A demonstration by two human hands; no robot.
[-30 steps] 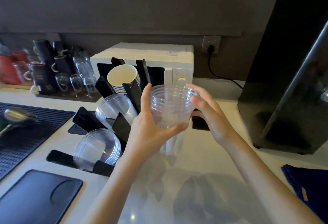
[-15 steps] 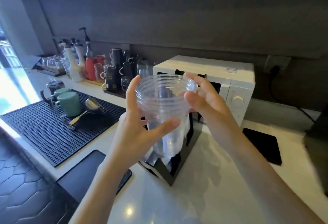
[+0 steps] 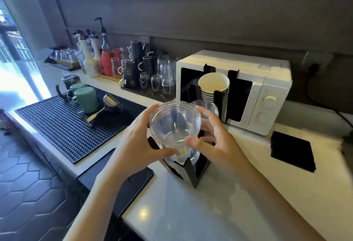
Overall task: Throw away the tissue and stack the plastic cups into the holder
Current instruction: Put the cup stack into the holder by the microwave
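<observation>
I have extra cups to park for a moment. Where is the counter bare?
Bare: the white counter between the cup holder and the black square mat. Crowded: the ribbed mat and the mug tray.

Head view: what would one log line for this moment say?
left hand: gripping clear cup stack | right hand: gripping it too | stack: above black holder | tissue: unseen
</observation>
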